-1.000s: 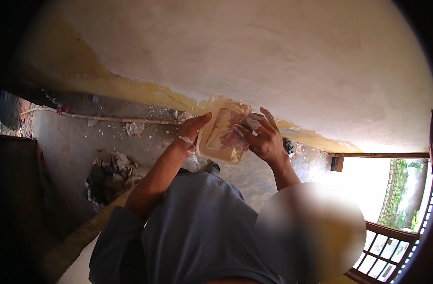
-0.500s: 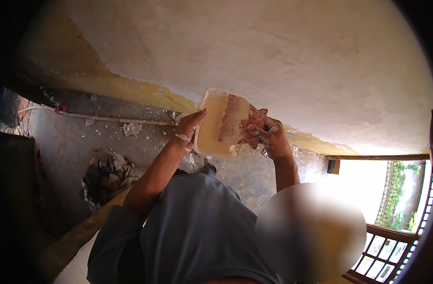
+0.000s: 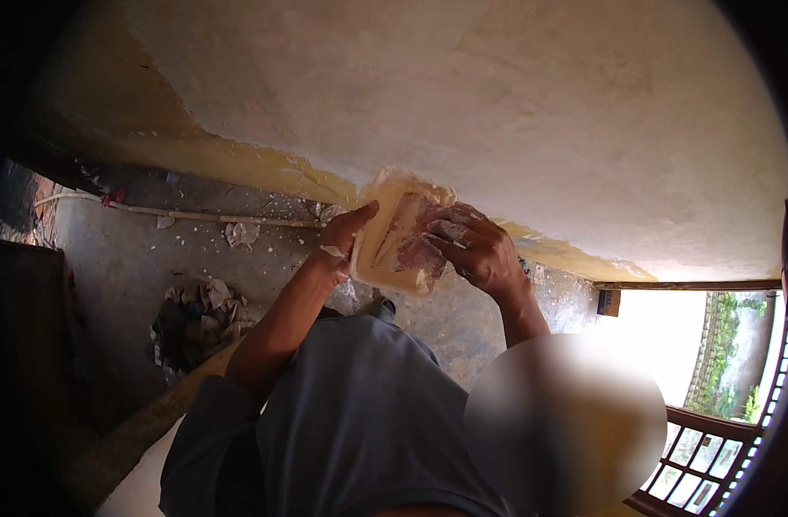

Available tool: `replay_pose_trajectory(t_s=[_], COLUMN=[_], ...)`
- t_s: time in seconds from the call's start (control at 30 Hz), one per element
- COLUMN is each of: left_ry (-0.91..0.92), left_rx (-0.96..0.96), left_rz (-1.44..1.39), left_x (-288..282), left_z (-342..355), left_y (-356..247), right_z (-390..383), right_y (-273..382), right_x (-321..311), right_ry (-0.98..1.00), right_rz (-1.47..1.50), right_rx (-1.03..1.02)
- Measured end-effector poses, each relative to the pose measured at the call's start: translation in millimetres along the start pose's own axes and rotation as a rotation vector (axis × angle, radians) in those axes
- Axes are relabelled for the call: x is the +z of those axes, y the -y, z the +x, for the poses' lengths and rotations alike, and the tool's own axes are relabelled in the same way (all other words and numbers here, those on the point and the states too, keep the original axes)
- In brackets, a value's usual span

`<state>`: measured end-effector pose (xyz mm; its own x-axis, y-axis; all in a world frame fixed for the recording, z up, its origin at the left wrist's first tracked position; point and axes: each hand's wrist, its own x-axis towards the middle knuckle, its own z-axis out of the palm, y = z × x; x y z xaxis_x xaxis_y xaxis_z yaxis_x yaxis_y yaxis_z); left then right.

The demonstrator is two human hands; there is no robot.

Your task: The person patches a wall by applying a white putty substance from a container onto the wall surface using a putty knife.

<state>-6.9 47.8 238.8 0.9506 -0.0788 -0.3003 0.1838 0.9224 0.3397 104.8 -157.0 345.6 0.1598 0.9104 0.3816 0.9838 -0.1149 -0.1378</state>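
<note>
Before one pale wall (image 3: 463, 95), the left hand (image 3: 344, 234) holds one tray (image 3: 392, 282), thumb over its rim. Inside that tray, the right hand (image 3: 487, 258) grips one reddish scraper (image 3: 417, 237).

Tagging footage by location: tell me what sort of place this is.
Probably a room under renovation: the wall is pale above, yellow below; the grey floor is white-spattered; the left hand holds a paste-smeared rectangular tub.
</note>
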Motion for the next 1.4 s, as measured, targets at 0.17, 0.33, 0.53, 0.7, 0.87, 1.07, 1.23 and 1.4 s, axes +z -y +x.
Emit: replay_pose_trajectory(t_s=[0.17, 0.33, 0.53, 0.7, 0.87, 1.07, 1.23, 1.4], left_ry=[-0.025, -0.090, -0.211, -0.170, -0.106, -0.098, -0.131, -0.153], left_rx=[-0.028, -0.030, 0.053, 0.032, 0.090, 0.192, 0.196, 0.232], left_rz=[0.034, 0.114, 0.302, 0.359, 0.211, 0.181, 0.139, 0.154], left_x=[4, 4, 0, 7, 34, 23, 10, -2], left_z=[-2, -4, -4, -12, -21, -26, -25, -44], left_y=[-2, -3, 0, -12, -19, -24, -31, -32], right_z=[-2, 0, -5, -14, -19, -6, 38, 116], right_y=[0, -7, 0, 2, 13, 12, -33, -51], right_x=[15, 25, 33, 29, 13, 1, -32, -103], right_ry=[0.037, -0.025, -0.161, -0.326, -0.458, -0.547, -0.548, -0.487], right_rz=[0.025, 0.008, 0.053, -0.001, -0.125, -0.379, -0.550, -0.817], right_rx=[-0.004, -0.015, 0.015, -0.009, 0.019, 0.015, -0.014, 0.032])
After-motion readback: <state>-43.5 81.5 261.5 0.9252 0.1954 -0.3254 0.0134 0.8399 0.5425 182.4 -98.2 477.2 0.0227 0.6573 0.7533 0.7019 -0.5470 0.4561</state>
